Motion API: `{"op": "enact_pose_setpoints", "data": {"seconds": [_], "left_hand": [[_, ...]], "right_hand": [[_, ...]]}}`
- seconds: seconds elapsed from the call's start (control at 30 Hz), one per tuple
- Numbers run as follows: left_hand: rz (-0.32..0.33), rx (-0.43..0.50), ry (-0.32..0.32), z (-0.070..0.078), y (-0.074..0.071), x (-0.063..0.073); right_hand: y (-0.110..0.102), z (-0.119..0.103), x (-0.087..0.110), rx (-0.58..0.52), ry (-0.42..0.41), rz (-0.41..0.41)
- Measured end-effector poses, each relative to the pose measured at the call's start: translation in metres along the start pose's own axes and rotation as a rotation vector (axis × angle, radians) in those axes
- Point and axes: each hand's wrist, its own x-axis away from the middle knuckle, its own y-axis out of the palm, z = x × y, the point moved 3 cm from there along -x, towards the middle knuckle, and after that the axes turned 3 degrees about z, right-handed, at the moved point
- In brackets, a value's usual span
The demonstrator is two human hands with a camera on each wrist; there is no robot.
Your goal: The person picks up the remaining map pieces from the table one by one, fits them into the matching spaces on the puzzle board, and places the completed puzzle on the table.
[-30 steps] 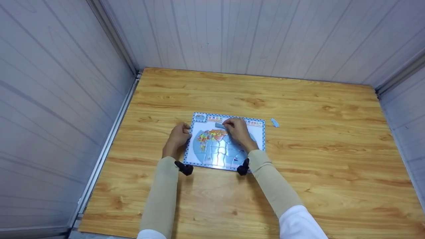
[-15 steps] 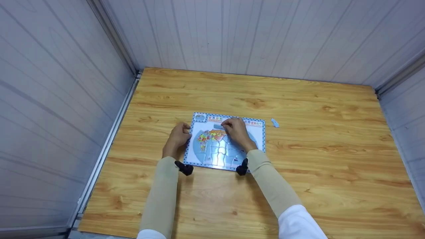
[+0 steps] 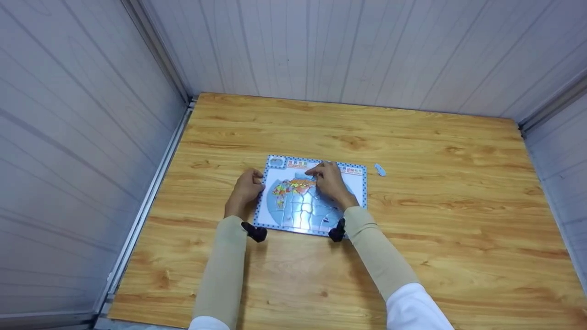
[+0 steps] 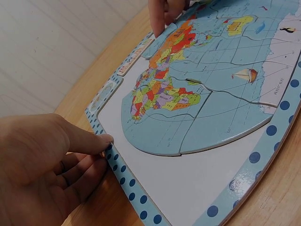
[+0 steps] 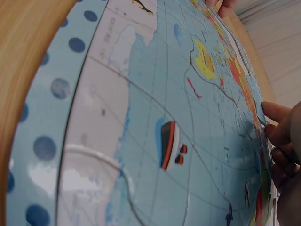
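Note:
A world-map jigsaw puzzle [image 3: 279, 217] lies on the table in a board with a blue dotted border. Near its top edge, a pale blue puzzle piece [image 3: 300, 175] lies against the orange part of the map. My right hand [image 3: 331, 181] reaches over the board, and in the left wrist view its straight finger [image 4: 157, 23] presses down on that piece. At the board's left side, my left hand [image 3: 247, 185] pinches the border, thumb [image 4: 101, 141] on top and the other fingers curled at the edge. In the right wrist view, the right fingertips [image 5: 275, 110] are at the map's far edge.
One loose light blue piece [image 3: 380, 169] rests on the wooden table [image 3: 458, 206], right of the board. Pale panel walls [image 3: 293, 50] enclose the table at the back and both sides.
The blue piece has gone from tilted in the right fingers to lying flatter on the board. The right index finger now extends over it. The left hand stays put.

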Motion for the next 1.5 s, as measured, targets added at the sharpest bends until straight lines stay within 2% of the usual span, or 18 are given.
{"op": "enact_pose_setpoints", "data": {"seconds": [0.17, 0.4, 0.87, 1.17, 1.4, 1.5], "left_hand": [[0.003, -0.006, 0.004, 0.0005, -0.0003, -0.0003], [0.012, -0.010, 0.028, 0.0017, -0.0002, -0.0006], [-0.011, 0.026, -0.016, 0.0031, -0.0001, 0.0038], [-0.015, 0.022, -0.025, 0.0017, 0.0002, 0.0038], [0.012, 0.013, 0.016, 0.0016, -0.0002, 0.0027], [0.005, 0.030, -0.011, 0.0014, 0.0006, 0.0031]], "right_hand": [[-0.0025, 0.0012, 0.0025, 0.003, 0.026, -0.026], [-0.0042, 0.0041, 0.0046, 0.035, 0.005, -0.044], [-0.0046, 0.0045, 0.0058, 0.095, -0.030, -0.039], [-0.0045, 0.0040, 0.0074, 0.086, -0.058, -0.027], [-0.0045, 0.0039, 0.0073, 0.118, -0.072, -0.021], [-0.0051, 0.0039, 0.0079, 0.113, -0.072, -0.020]]}}
